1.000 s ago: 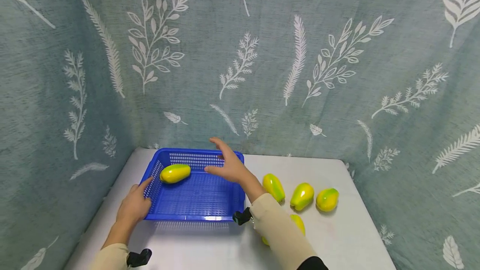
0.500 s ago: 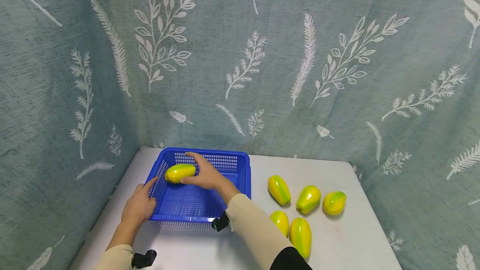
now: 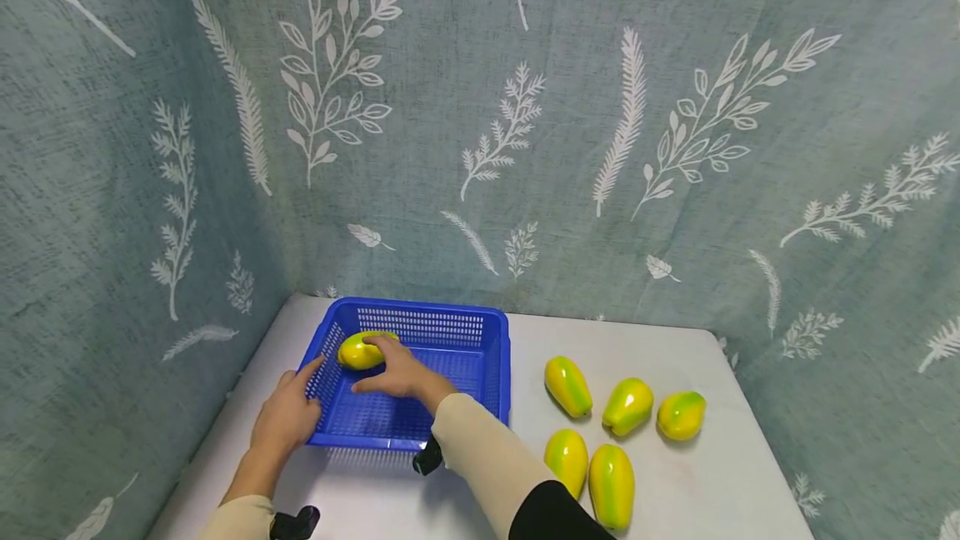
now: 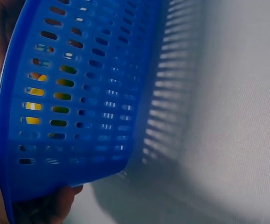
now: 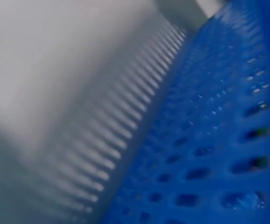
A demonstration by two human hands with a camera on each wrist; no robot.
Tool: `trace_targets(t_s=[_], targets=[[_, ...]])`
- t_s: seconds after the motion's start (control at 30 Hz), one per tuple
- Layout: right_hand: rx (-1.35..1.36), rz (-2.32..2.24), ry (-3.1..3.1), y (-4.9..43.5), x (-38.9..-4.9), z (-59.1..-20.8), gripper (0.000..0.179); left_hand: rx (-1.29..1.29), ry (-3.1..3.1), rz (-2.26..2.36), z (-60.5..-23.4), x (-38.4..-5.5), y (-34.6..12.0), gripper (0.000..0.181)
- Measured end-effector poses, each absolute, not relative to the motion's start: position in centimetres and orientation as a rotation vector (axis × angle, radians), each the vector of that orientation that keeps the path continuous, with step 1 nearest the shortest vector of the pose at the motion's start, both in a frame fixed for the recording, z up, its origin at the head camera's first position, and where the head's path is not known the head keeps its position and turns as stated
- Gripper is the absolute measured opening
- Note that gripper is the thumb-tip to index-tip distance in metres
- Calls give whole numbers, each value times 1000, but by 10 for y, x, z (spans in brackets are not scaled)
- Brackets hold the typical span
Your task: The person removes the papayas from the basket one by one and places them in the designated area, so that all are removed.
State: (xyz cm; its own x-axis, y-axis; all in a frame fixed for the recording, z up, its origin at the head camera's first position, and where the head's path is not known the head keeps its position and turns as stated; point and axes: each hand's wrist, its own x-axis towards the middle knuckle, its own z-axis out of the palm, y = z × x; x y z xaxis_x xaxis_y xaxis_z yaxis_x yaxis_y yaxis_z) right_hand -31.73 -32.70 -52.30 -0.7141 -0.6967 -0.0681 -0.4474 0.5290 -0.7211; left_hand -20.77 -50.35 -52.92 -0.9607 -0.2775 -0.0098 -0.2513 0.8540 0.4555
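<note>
A blue plastic basket (image 3: 450,373) with perforated walls stands on the white table. My left hand (image 3: 288,415) grips its left rim; in the left wrist view, fingers (image 4: 65,205) show round the basket's corner. One yellow-green papaya (image 3: 358,352) lies inside, by the back left. My right hand (image 3: 405,373) is over the basket at the papaya's right end, thumb and forefinger spread apart. The forefinger overlaps the fruit, while the thumb stands clear of it; I cannot tell whether they touch. The right wrist view is blurred and shows mainly the basket wall (image 5: 209,140).
Several more papayas lie on the table (image 3: 705,490) right of the basket: one papaya (image 3: 567,387) nearest it, others farther right, and two, including a papaya (image 3: 611,486), nearer the front. A leaf-patterned curtain (image 3: 450,107) hangs behind and at both sides.
My right hand has moved left and down from the basket's back right to the papaya inside. The left hand has stayed on the rim. The head view has shifted slightly.
</note>
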Motion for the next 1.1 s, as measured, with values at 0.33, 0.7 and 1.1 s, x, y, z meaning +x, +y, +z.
trace_targets(t_s=[0.33,0.7,1.1], targets=[[-1011,-1029,2437,-341,-321,-541,83,416,-2961,-701,-532,-209,-505,64],[-1120,-930,2412,-348,-319,-541,74,397,-2950,-663,-528,-212,-509,66],[-1165,-753,2403,-360,-292,-549,72,408,-2958,-699,-530,-207,-506,66]])
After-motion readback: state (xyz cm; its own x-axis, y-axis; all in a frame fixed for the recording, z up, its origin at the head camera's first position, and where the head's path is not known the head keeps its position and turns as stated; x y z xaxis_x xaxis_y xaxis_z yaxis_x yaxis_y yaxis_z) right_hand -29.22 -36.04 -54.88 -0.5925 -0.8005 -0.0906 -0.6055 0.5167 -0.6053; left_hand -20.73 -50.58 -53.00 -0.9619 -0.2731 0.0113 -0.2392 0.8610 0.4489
